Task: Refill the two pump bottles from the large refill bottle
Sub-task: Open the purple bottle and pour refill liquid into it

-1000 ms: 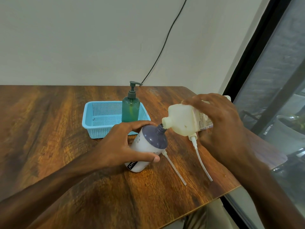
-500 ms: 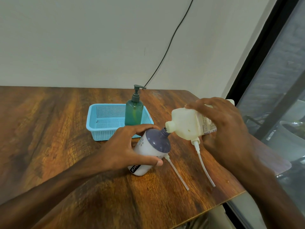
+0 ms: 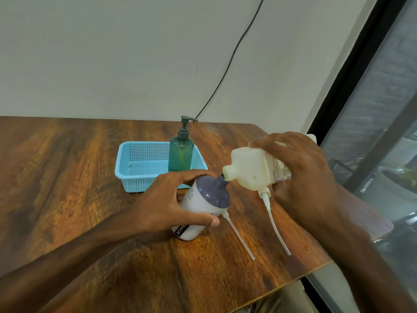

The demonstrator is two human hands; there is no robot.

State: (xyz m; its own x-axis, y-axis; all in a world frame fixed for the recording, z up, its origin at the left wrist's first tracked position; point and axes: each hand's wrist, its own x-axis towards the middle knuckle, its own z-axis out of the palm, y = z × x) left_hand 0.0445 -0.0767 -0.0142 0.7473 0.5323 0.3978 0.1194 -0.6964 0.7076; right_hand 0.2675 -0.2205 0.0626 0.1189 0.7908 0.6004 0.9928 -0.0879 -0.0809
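Left hand [image 3: 167, 205] gripped the tilted purple-topped bottle [image 3: 203, 207]; right hand [image 3: 302, 175] gripped the refill bottle [image 3: 250, 171], spout touching its neck.

Wooden table [image 3: 67, 177] against pale wall [image 3: 112, 53], window [image 3: 383, 132] alongside.

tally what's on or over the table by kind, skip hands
Bottles: 3 (green pump bottle, purple-topped bottle, refill bottle)
Dip tubes: 2 (left tube, right tube)
Blue basket: 1
Total: 6
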